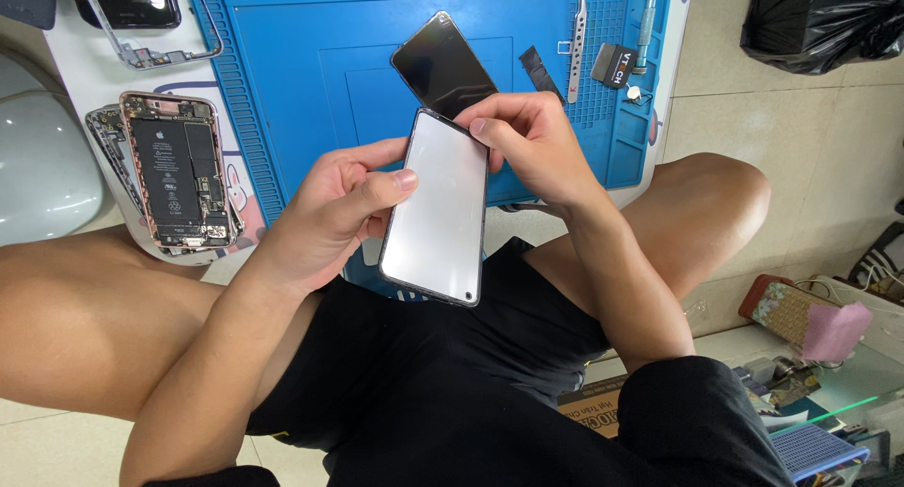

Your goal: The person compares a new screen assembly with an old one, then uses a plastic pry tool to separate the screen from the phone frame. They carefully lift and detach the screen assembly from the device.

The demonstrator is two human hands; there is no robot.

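The left hand (344,209) wraps around the left edge of a smartphone (440,209), thumb pressed on its pale, reflective glass and fingers curled behind. The right hand (527,138) pinches the phone's upper right corner, where a dark screen film (443,65) lifts up and away from the top edge. The phone is held tilted above the person's lap, just in front of the blue work mat (292,63). On the mat lie metal tweezers (576,44); left of it sits an opened phone (177,171) with its battery exposed.
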